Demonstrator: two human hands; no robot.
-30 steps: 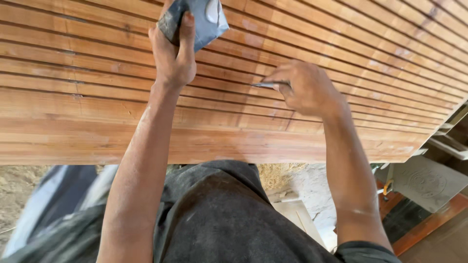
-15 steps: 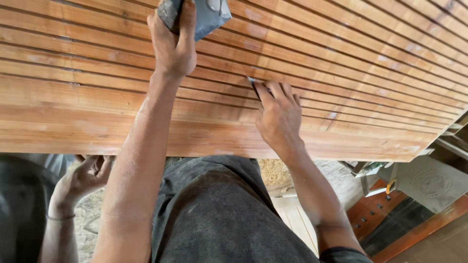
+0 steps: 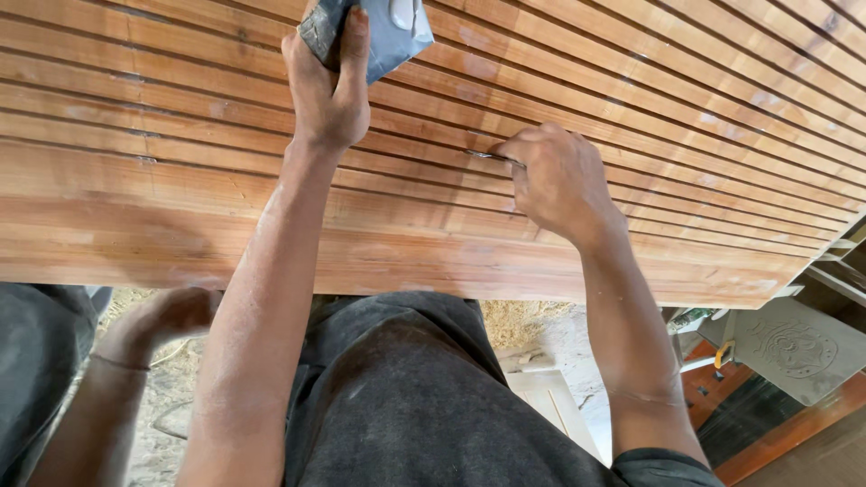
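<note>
Soft, even daylight fills the scene. The grooved wooden panel [image 3: 631, 135] shows pale glossy sheen patches toward the upper right. Faint arm shadows fall across its lower boards. Another person's hand [image 3: 167, 316] at lower left is motion-blurred; the centre stays fairly sharp.

Single head-worn view, steeply downward and close over a grooved wooden panel [image 3: 180, 198], own forearms in frame.
</note>
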